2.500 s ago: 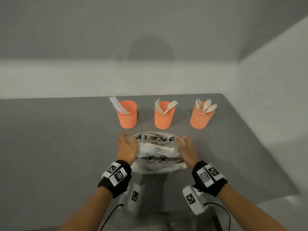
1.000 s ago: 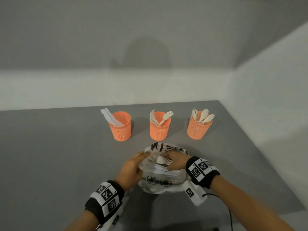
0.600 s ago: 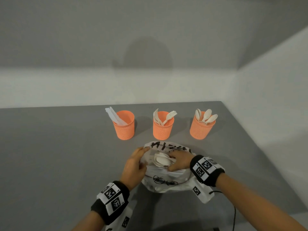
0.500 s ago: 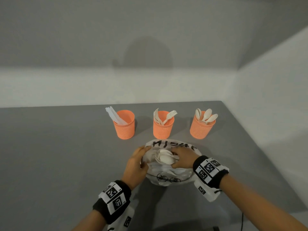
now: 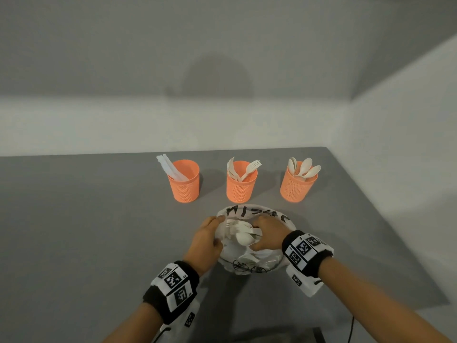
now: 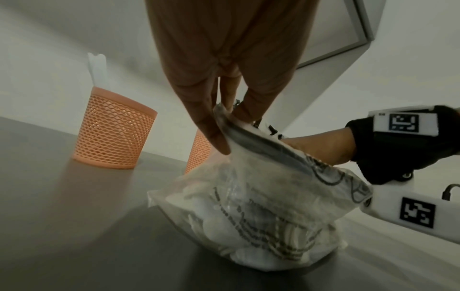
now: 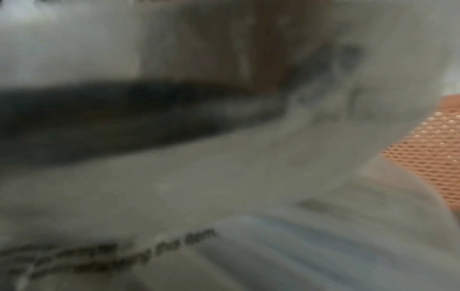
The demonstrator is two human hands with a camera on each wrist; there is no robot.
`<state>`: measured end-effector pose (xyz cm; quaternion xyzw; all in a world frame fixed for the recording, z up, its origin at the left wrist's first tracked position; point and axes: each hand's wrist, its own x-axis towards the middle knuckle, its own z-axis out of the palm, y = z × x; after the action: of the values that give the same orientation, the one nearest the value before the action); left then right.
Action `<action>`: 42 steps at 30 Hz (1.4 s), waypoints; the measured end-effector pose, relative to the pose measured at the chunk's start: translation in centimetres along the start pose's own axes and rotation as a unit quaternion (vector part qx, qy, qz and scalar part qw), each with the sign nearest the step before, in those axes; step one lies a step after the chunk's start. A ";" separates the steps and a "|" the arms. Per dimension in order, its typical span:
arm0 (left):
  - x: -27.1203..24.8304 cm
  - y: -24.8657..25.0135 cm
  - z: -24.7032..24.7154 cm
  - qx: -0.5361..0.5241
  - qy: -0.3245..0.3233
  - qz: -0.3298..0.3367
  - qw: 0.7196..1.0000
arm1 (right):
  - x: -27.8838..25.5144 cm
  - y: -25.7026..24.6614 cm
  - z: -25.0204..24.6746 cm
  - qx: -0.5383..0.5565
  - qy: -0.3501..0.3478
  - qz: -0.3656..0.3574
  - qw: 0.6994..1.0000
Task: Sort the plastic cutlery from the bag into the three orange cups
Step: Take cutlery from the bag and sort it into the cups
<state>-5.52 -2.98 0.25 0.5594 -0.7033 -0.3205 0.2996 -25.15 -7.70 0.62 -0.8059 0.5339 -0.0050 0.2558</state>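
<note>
Left hand (image 5: 206,240) pinches the plastic bag (image 5: 249,258) rim open on the bench (image 5: 86,231), just in front of the three orange cups (image 5: 241,181). Right hand (image 5: 268,235) is inside the bag, fingers curled on a cutlery clump (image 5: 243,233). Best to pull one type only, keeping the rim pinned so the bag doesn't lift.

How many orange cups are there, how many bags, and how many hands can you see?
Orange cups: 3 (knife cup, fork cup, spoon cup)
Bags: 1 (plastic bag)
Hands: 2 (left hand, right hand)
Total: 6
</note>
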 end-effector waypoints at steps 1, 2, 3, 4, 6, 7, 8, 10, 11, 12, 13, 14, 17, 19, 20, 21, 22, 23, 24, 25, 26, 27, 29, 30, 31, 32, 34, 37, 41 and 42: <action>0.0 0.1 -0.1 0.002 -0.001 -0.002 1.000 | 0.1 0.0 0.0 0.012 -0.001 0.001 1.000; 0.0 0.2 -0.2 0.003 0.000 -0.006 1.000 | 0.0 0.0 0.0 0.029 -0.005 0.006 1.000; 0.1 0.3 -0.3 0.004 0.003 -0.012 1.000 | 0.0 0.1 0.2 0.045 -0.013 0.013 0.999; 0.1 0.3 -0.5 0.005 0.008 -0.019 1.000 | -0.2 0.1 0.4 0.055 -0.019 0.015 0.998; 0.3 0.3 -0.6 0.004 0.017 -0.035 0.999 | -0.4 0.4 0.8 0.064 -0.028 0.021 0.997; 0.4 0.3 -0.6 0.002 0.018 -0.042 0.999 | -0.5 0.5 1.0 0.070 -0.029 0.025 0.997; 0.5 0.4 -0.5 0.001 0.016 -0.049 0.999 | -0.5 0.6 1.1 0.079 -0.030 0.028 0.996; 0.6 0.7 -0.3 -0.001 0.008 -0.064 0.998 | -0.6 0.9 1.1 0.084 -0.038 0.036 0.995; 0.7 0.8 -0.2 -0.002 0.004 -0.070 0.998 | -0.6 1.0 1.1 0.076 -0.046 0.037 0.995; 0.7 0.9 -0.1 -0.001 0.001 -0.074 0.997 | -0.7 1.0 0.9 0.065 -0.054 0.035 0.996; 0.7 1.0 -0.1 0.002 -0.002 -0.076 0.997 | -0.8 1.1 0.8 0.055 -0.062 0.034 0.996; 0.8 1.1 -0.1 0.006 -0.006 -0.076 0.997 | -1.0 1.0 0.6 0.049 -0.067 0.032 0.996; 0.8 1.4 -0.1 0.016 -0.012 -0.078 0.997 | -1.3 1.2 0.1 0.031 -0.087 0.036 0.995; 1.0 1.6 -0.1 0.020 -0.012 -0.082 0.996 | -1.3 1.3 -0.2 0.014 -0.100 0.043 0.994; 1.1 1.7 -0.1 0.024 -0.011 -0.082 0.996 | -1.3 1.4 -0.3 0.007 -0.102 0.048 0.994; 1.1 1.9 0.0 0.026 -0.010 -0.082 0.996 | -1.2 1.5 -0.4 0.003 -0.101 0.052 0.994; 1.2 2.0 0.0 0.026 -0.009 -0.083 0.996 | -1.2 1.6 -0.4 0.002 -0.096 0.051 0.994; 1.3 2.1 0.1 0.026 -0.006 -0.085 0.996 | -1.1 1.7 -0.4 0.005 -0.087 0.046 0.995; 1.5 2.2 0.1 0.026 -0.004 -0.087 0.996 | -1.1 1.8 -0.3 0.008 -0.077 0.040 0.996; 1.6 2.2 0.0 0.027 -0.004 -0.087 0.996 | -1.1 1.8 -0.2 0.012 -0.070 0.038 0.997; 1.7 2.2 0.0 0.028 -0.006 -0.088 0.996 | -1.1 1.9 -0.2 0.015 -0.062 0.036 0.997; 1.9 2.3 0.0 0.031 -0.010 -0.085 0.996 | -1.1 2.2 -0.2 0.022 -0.052 0.039 0.998; 2.1 2.5 -0.1 0.042 -0.022 -0.079 0.996 | -1.0 2.6 -0.2 0.049 -0.021 0.041 0.998; 2.3 2.5 -0.1 0.046 -0.027 -0.081 0.995 | -1.1 2.8 -0.2 0.056 -0.003 0.043 0.997; 2.5 2.5 -0.1 0.049 -0.032 -0.085 0.995 | -1.0 3.0 -0.3 0.059 0.010 0.048 0.997; 2.7 2.6 0.0 0.048 -0.036 -0.090 0.994 | -1.0 3.1 -0.3 0.057 0.017 0.052 0.997; 3.1 2.4 0.2 0.042 -0.041 -0.101 0.993 | -1.0 3.2 -0.4 0.045 0.018 0.053 0.997; 3.5 2.1 0.6 0.035 -0.056 -0.118 0.991 | -0.9 3.3 -0.3 0.044 0.005 0.040 0.998; 3.9 1.4 1.4 -0.015 -0.089 -0.176 0.980 | -0.8 3.9 -0.4 0.035 -0.001 0.025 0.999; 4.0 1.3 1.8 -0.033 -0.095 -0.190 0.977 | -0.8 4.1 -0.5 0.037 -0.005 0.023 0.999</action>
<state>-8.45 -6.47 0.43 0.6399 -0.5981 -0.4463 0.1833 -29.21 -8.42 -0.44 -0.7833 0.5505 -0.0152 0.2884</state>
